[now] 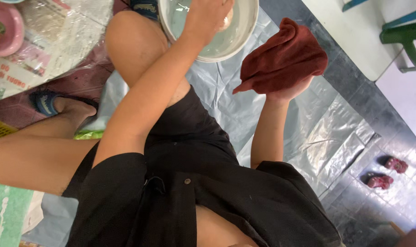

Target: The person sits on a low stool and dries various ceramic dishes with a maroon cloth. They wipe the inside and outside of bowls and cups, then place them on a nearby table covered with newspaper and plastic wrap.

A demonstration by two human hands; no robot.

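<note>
A wide sheet of crinkled, silvery-clear plastic [327, 132] covers the dark tiled floor, and the person in black clothes squats over it, knees spread. A white plastic table [354, 32] stands at the upper right with a green plastic chair [404, 36] beside it.

At the top of the view sits a large round white basin [244, 27], resting on the plastic sheet just past the person's knee. The left hand [208, 18] reaches down into this basin, its fingers curled around something pale at the basin's inner wall; what exactly they grip cannot be told. To the right of the basin, apart from it, the right hand [288, 91] is raised with its fingers clenched on a crumpled dark red cloth [285, 57], which bunches above the hand and droops in a point towards the left.

A blue sandal [45, 103] is on the person's foot at the left. At the lower right, well apart from the hands, a pair of small pink slippers [387, 174] lies on the floor tiles.
</note>
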